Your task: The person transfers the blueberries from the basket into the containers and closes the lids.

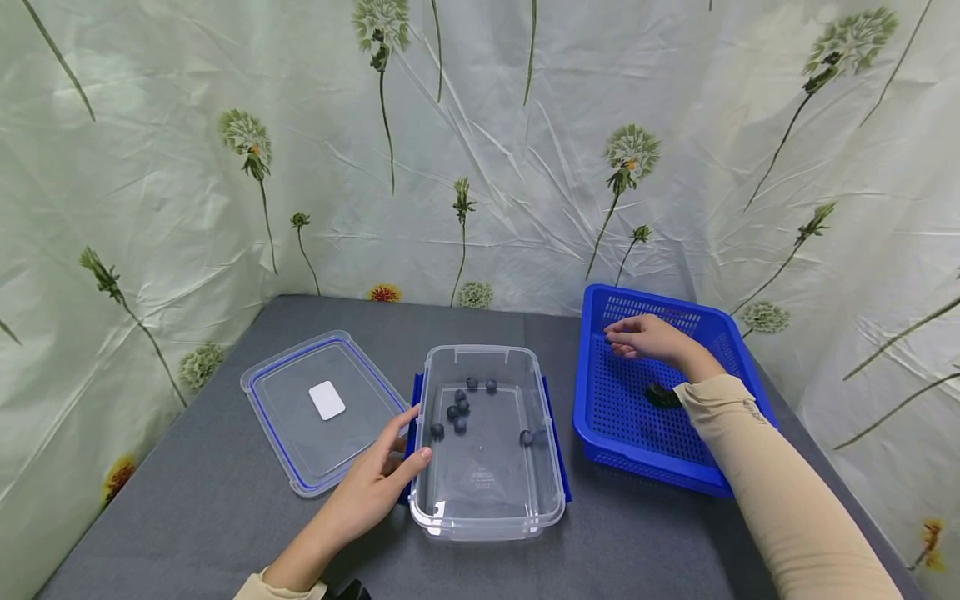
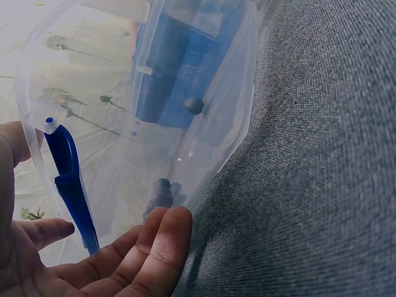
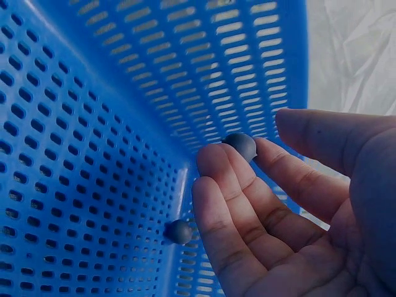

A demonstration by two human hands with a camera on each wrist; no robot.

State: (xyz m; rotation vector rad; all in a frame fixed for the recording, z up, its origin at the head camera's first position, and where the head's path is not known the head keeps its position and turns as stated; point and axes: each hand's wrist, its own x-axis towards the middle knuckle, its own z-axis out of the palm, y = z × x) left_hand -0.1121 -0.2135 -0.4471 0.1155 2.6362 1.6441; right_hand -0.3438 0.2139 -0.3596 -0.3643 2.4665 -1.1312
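My left hand (image 1: 369, 483) holds the left side of a clear plastic container (image 1: 487, 492), thumb over the rim and the other fingers outside by a blue latch (image 2: 71, 179). Several blueberries (image 1: 461, 425) lie on the container's floor, most towards its left and far part. Inside the blue basket (image 1: 630, 437), my right hand (image 1: 652, 340) holds a blueberry (image 3: 240, 146) between its index and middle fingertips, with the thumb apart from it. Another blueberry (image 3: 179, 232) sits below those fingers in the basket, by the foot of its wall.
The container's lid (image 1: 288, 417), clear with a blue seal and a white label (image 1: 327, 400), lies flat on the grey tabletop (image 1: 187, 492) to the left. A flower-patterned curtain (image 1: 510, 167) hangs behind the table. A black object (image 1: 663, 396) shows below the right wrist.
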